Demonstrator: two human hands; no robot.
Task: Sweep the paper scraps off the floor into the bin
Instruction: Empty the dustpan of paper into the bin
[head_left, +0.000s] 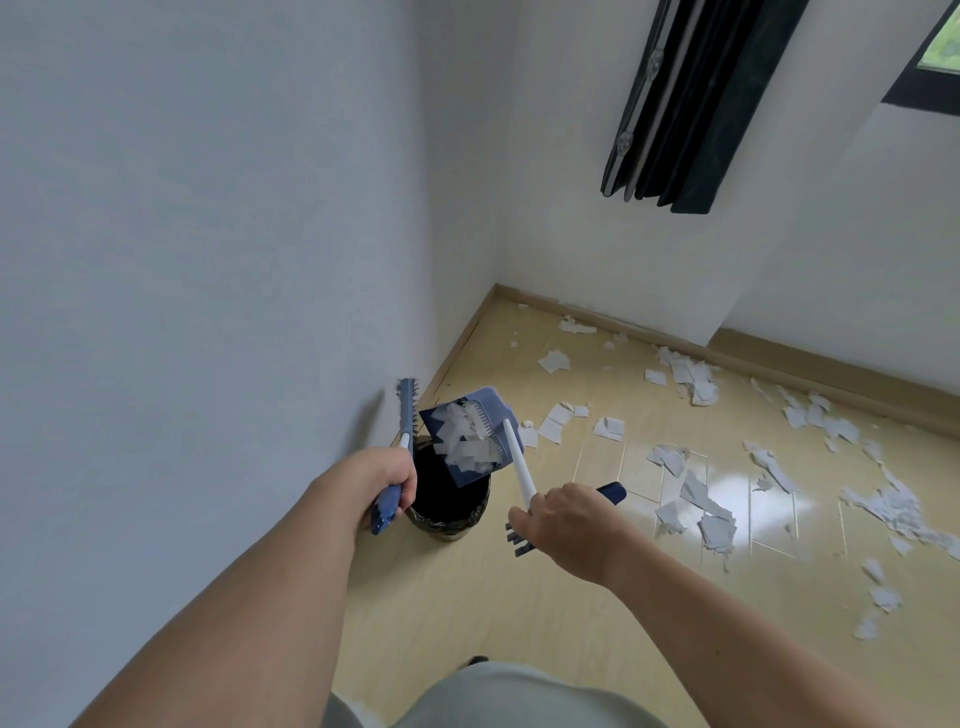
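Observation:
My left hand (385, 475) grips the blue handle of a broom (407, 410), whose head points up along the left wall. My right hand (563, 522) grips the white handle of a blue dustpan (467, 410). The pan is tilted over the black-lined bin (451, 519) and holds a heap of white paper scraps (462, 444). The bin stands on the floor by the wall, just beyond both hands. More paper scraps (711, 512) lie scattered on the wooden floor to the right.
White walls meet in a corner (496, 283) behind the bin. A wooden skirting board (810, 366) runs along the far wall. A dark curtain (691, 104) hangs beside a window at the top right. My knee (498, 696) shows at the bottom.

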